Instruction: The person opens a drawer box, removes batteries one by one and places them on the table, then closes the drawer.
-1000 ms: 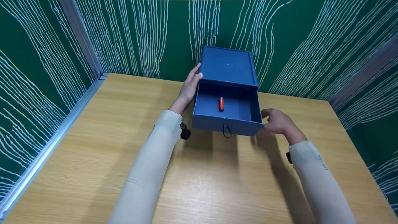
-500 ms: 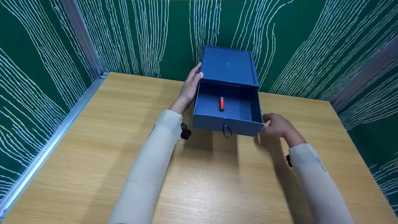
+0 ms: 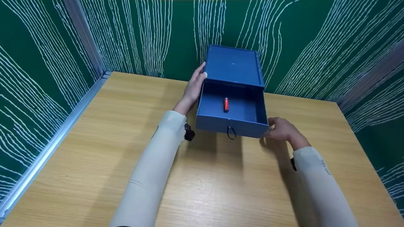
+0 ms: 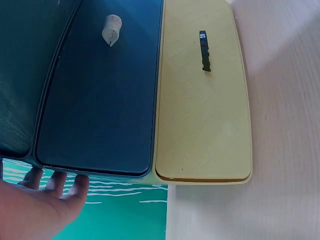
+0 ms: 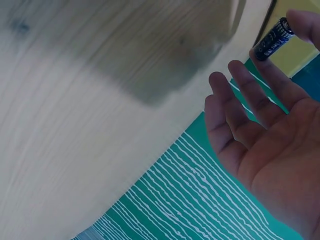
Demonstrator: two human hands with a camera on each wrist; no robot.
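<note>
A blue drawer unit (image 3: pixel 233 64) stands at the back of the table, its top drawer (image 3: pixel 232 126) pulled out. Inside that drawer lies a small red cylinder (image 3: pixel 226 105) with a pale end. My left hand (image 3: pixel 192 90) rests against the unit's left side, its fingertips touching the edge in the left wrist view. Beside the drawer's front right corner is my right hand (image 3: pixel 283 130). The right wrist view shows its thumb and index finger pinching a dark battery (image 5: pixel 273 40) by the ends, other fingers loosely bent.
Below, the unit has a dark blue drawer (image 4: pixel 97 105) with a pale knob and a cream drawer (image 4: pixel 202 120) with a black loop. A green wall (image 3: pixel 180 41) with white lines stands close behind. Wooden tabletop (image 3: pixel 202 189) extends in front.
My right hand has shifted slightly toward me and down beside the drawer's corner. The left hand, the drawer and the red cylinder stay in place.
</note>
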